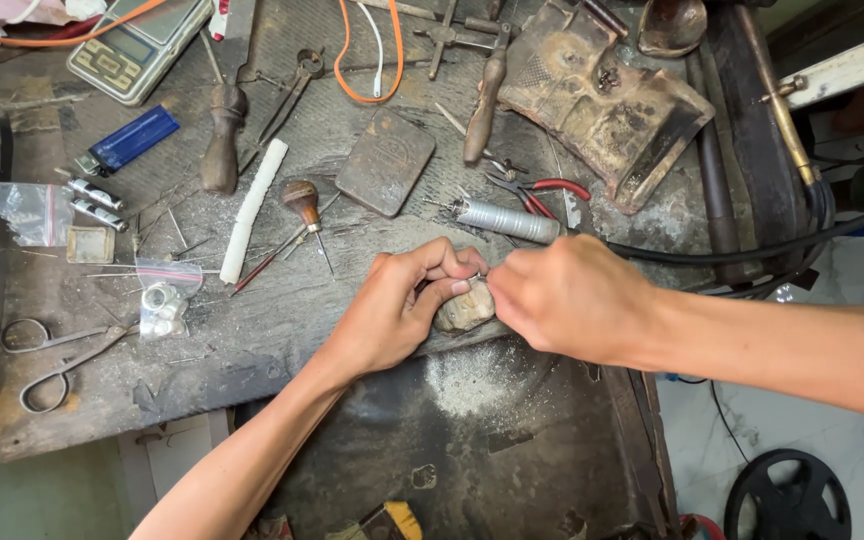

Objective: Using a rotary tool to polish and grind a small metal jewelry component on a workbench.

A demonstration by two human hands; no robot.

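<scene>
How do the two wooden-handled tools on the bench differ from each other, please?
The dark wooden-handled tool beside the white stick has a long, dull brown handle; the round-knobbed graver has a short, reddish, mushroom-shaped one. The dark tool lies nearly straight up the bench; the graver slants, its thin point toward the person. Both lie untouched, left of the left hand.
</scene>
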